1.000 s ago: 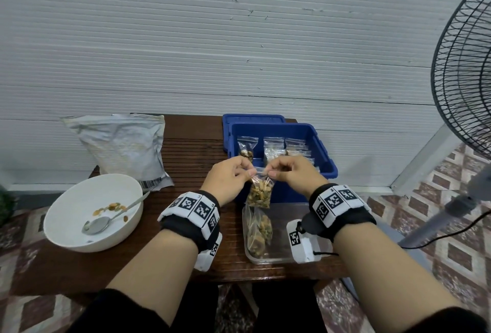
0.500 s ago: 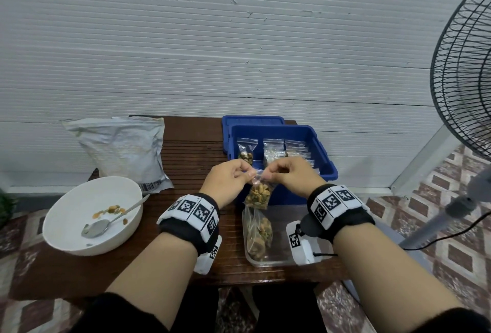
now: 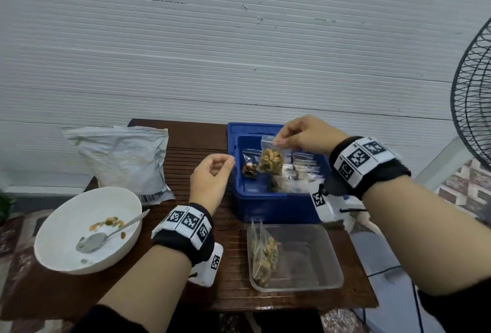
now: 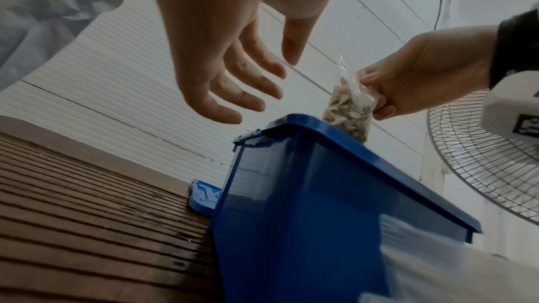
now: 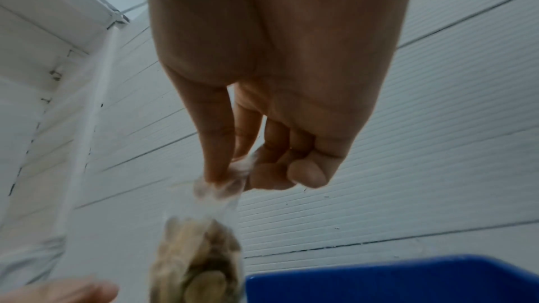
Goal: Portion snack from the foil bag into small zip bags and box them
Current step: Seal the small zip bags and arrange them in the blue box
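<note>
While both hands pinched the top of the filled zip bag (image 3: 271,158) a moment ago, now only the right hand (image 3: 305,133) pinches it by its top edge and hangs it over the blue box (image 3: 276,209); the left hand (image 3: 212,181) has let go and hovers beside the box with fingers relaxed, holding nothing. That suggests the seal is done and this portion is about to join those already boxed on the bench (image 3: 196,146)

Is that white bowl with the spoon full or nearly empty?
Nearly empty. The white bowl holds only a few snack pieces beside the spoon; most of its inside is bare.
</note>
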